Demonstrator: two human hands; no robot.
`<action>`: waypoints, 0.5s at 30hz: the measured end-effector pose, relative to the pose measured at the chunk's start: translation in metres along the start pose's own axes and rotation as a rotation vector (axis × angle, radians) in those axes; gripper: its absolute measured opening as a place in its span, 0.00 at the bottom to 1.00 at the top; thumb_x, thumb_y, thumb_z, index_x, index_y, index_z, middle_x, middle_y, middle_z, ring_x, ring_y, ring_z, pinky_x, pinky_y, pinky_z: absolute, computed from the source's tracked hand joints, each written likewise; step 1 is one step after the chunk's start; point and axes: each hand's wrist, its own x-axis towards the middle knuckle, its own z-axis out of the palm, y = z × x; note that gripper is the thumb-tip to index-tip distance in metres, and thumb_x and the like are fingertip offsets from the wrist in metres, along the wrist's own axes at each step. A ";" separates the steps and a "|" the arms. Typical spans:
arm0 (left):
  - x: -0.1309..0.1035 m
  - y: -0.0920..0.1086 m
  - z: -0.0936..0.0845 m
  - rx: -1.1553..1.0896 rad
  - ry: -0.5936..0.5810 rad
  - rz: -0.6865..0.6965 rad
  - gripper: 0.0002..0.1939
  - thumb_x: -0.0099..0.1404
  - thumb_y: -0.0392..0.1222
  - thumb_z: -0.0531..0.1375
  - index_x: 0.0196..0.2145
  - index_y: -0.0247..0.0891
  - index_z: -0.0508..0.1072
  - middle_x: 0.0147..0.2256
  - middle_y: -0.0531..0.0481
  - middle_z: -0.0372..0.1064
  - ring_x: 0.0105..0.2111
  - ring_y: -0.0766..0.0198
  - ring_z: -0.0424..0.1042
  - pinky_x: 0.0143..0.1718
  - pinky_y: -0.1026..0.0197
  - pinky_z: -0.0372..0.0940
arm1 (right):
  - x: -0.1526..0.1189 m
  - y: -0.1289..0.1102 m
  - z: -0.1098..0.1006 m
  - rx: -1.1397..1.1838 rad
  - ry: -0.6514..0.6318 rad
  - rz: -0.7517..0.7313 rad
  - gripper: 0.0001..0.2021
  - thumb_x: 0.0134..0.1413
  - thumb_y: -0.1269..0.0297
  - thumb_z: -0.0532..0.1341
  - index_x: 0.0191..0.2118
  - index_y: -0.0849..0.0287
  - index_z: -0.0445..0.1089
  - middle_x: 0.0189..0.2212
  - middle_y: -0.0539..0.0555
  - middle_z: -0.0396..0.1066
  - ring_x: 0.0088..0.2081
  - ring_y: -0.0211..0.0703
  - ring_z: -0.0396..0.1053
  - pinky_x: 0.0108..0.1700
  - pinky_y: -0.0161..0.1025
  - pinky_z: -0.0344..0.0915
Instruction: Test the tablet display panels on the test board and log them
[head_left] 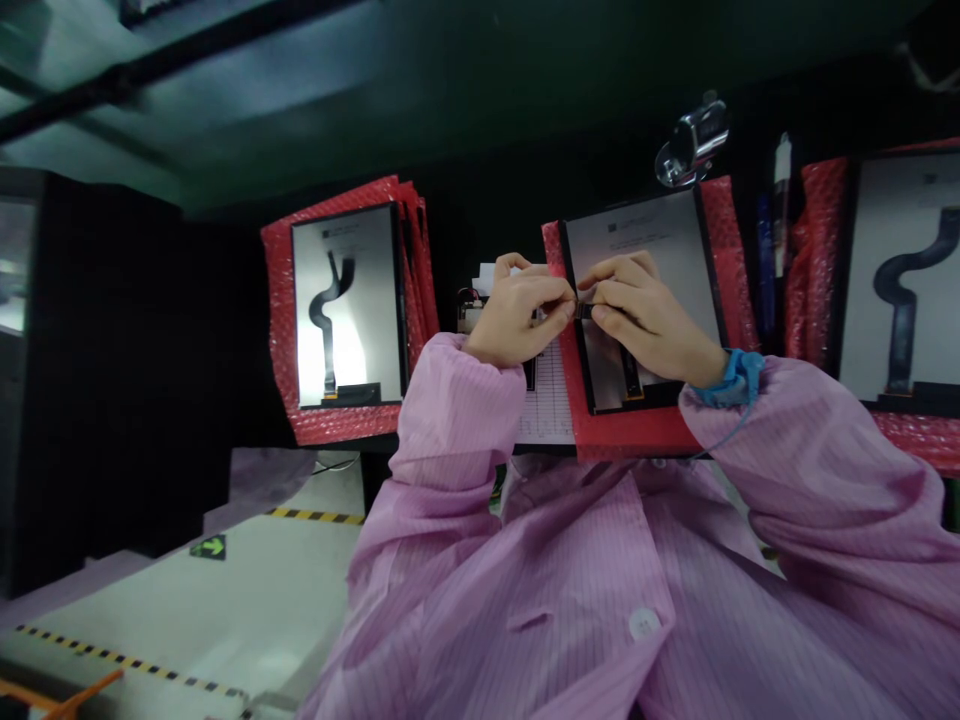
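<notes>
Saw at the far left of the frame a black cabinet [135, 340], with a green arrow sign [208, 547] on the pale floor [277, 600] at lower left. Found, left of centre, a left screen [375, 270] with its silvery back facing up on red bubble wrap [281, 330], crossed by a curved black ribbon [322, 318] and bright with glare low down. Made out the left hand [521, 310] near the middle of the frame, its grip closed to a pinch, thumb and forefinger together on the end of a small dark strip [586, 311] at the left edge of the middle screen [652, 235]. Noted a printed sheet [553, 405] just below that hand, on the black counter [480, 210]. Found the middle screen lying slightly turned on a red wrapper [637, 435], right of centre. Saw the right hand [649, 315] over it, grip nearly closed, thumb and fingers curled at the strip; could not tell whether pinching or merely touching it. Noted a blue band [731, 380] at the right wrist; at upper right, a shiny metal object [694, 140], a blue pen [765, 265] and a white-capped marker [781, 200]; at the far right edge, another screen [862, 290].
</notes>
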 end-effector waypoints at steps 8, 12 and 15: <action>0.000 0.000 0.000 -0.027 0.012 0.025 0.10 0.66 0.40 0.54 0.26 0.41 0.65 0.25 0.56 0.67 0.30 0.61 0.68 0.52 0.46 0.55 | 0.000 0.002 0.001 -0.041 0.020 -0.012 0.12 0.69 0.60 0.51 0.34 0.55 0.66 0.48 0.56 0.71 0.52 0.53 0.63 0.59 0.58 0.59; 0.000 0.001 0.001 -0.010 -0.006 0.006 0.09 0.66 0.40 0.54 0.27 0.42 0.65 0.26 0.56 0.67 0.31 0.61 0.69 0.52 0.46 0.56 | -0.001 0.003 0.002 -0.051 0.011 -0.014 0.12 0.69 0.61 0.51 0.35 0.55 0.67 0.48 0.57 0.71 0.52 0.53 0.63 0.59 0.58 0.59; -0.001 0.001 0.002 -0.001 -0.016 0.003 0.10 0.66 0.41 0.54 0.27 0.41 0.66 0.26 0.55 0.68 0.31 0.60 0.69 0.52 0.46 0.56 | -0.001 0.004 0.003 -0.042 0.001 -0.018 0.12 0.69 0.60 0.51 0.35 0.55 0.68 0.48 0.57 0.71 0.53 0.53 0.63 0.59 0.58 0.59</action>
